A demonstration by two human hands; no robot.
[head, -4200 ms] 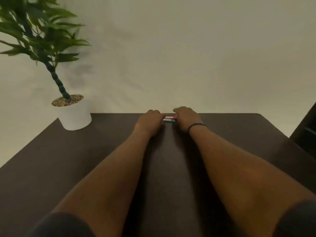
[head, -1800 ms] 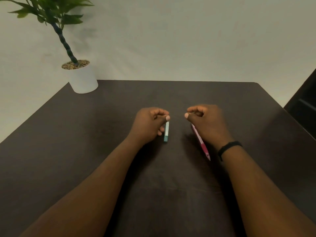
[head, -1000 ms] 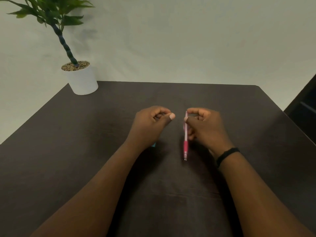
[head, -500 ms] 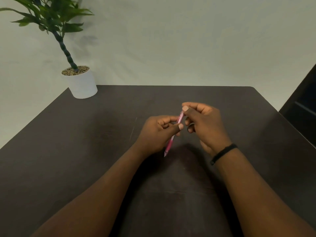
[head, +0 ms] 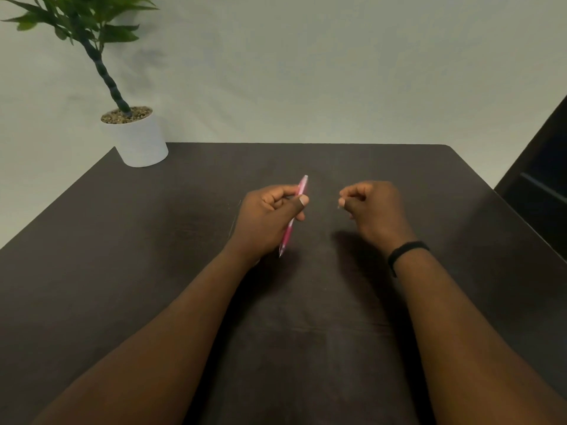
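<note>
My left hand [head: 270, 216] pinches the pen [head: 287, 236] between thumb and fingers, tip slanting down above the table [head: 138, 271], well right of the pot [head: 141, 142]. Right hand [head: 376, 210] curled, nothing showing inside.

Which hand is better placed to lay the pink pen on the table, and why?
Left: the left hand grips the pink pen, its tip angled down toward the table. The right hand is curled beside it, apart, holding nothing visible.
</note>
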